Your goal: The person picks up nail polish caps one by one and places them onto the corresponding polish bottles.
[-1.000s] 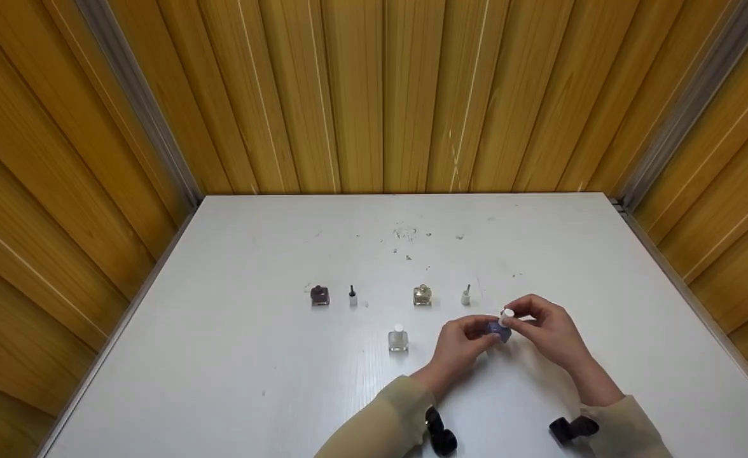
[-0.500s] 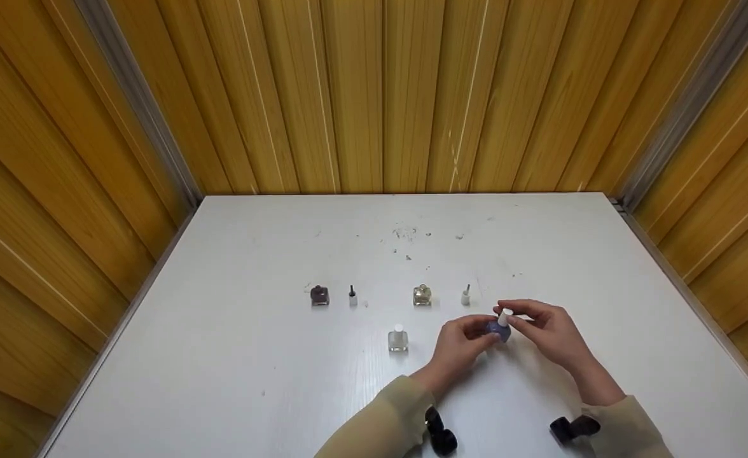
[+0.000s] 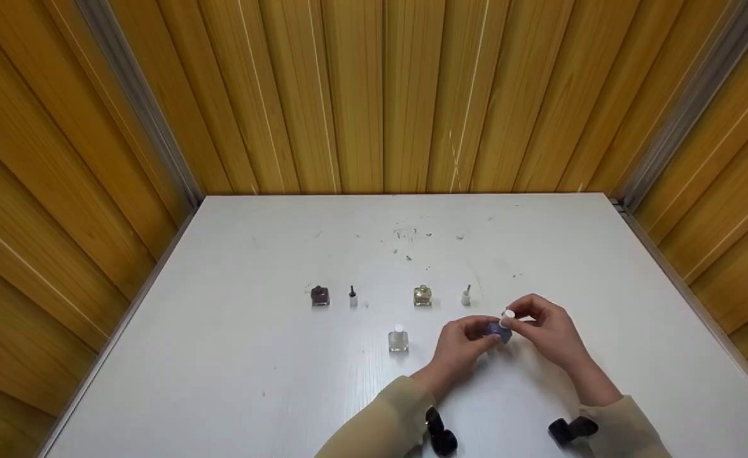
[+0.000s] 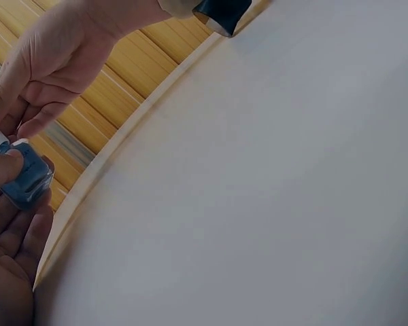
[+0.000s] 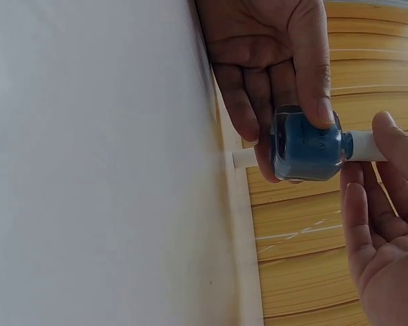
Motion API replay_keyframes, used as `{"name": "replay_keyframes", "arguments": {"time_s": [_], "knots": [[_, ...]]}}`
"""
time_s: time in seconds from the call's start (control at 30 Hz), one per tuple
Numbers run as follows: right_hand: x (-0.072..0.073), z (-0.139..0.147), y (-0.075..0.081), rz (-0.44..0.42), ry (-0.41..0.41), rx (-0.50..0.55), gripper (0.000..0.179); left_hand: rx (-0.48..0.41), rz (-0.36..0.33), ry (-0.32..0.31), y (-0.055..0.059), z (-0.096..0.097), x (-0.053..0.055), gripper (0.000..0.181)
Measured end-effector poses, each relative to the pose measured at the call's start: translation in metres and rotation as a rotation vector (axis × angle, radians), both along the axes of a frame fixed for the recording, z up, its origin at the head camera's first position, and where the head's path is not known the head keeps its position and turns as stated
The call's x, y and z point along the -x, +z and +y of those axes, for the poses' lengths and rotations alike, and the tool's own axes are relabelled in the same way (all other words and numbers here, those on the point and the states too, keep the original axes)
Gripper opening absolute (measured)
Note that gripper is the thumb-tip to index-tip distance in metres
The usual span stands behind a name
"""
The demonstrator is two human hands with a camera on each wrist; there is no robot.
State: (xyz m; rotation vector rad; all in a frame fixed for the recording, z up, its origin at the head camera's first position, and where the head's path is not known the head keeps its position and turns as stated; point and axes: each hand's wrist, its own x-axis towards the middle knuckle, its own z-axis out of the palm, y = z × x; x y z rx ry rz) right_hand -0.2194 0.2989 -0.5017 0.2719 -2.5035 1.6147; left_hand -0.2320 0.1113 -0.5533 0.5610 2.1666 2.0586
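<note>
While the blue bottle (image 5: 309, 148) is right of the clear bottle (image 3: 398, 341), your left hand (image 3: 460, 343) grips its body; your right hand (image 3: 555, 332) pinches its white cap (image 5: 364, 147); farther off stand the dark bottle (image 3: 320, 296) and gold bottle (image 3: 422, 296).

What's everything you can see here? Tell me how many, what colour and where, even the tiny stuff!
blue bottle: 1, blue, in the left hand
white cap: 1, white, at the blue bottle's neck, pinched by the right hand
dark bottle: 1, dark purplish, back row, left
gold bottle: 1, pale gold, back row
brush caps: 2, white, brush up, one right of each back-row bottle
clear bottle: 1, clear or whitish, white top, in front of the back row
table: 1, white, underneath
specks: several, greyish, table's far part
walls: 3, yellow-brown, back and sides
corner strips: 2, grey, between walls
sleeves: 2, beige, both arms
wrist devices: 2, black, at the sleeves
</note>
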Motion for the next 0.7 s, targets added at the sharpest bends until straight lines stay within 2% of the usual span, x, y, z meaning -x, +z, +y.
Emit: {"name": "replay_keyframes", "arguments": {"time_s": [0.17, 0.3, 0.4, 0.7], "knots": [[-0.0008, 0.0023, -0.0005, 0.040, 0.055, -0.006, 0.034, -0.006, -0.016, 0.004, 0.0006, 0.0004, -0.0003, 0.026], [-0.0010, 0.0045, -0.0025, 0.100, 0.139, -0.003, 0.034, -0.004, -0.004, 0.008, 0.0000, 0.0004, -0.0002, 0.027], [-0.0009, 0.0044, -0.0041, 0.117, 0.170, 0.009, 0.030, -0.005, 0.000, 0.009, -0.0007, 0.0004, 0.0001, 0.027], [0.0002, 0.0005, -0.0040, 0.078, 0.099, 0.039, 0.019, 0.004, 0.006, 0.003, 0.0005, -0.0002, -0.0007, 0.027]]}}
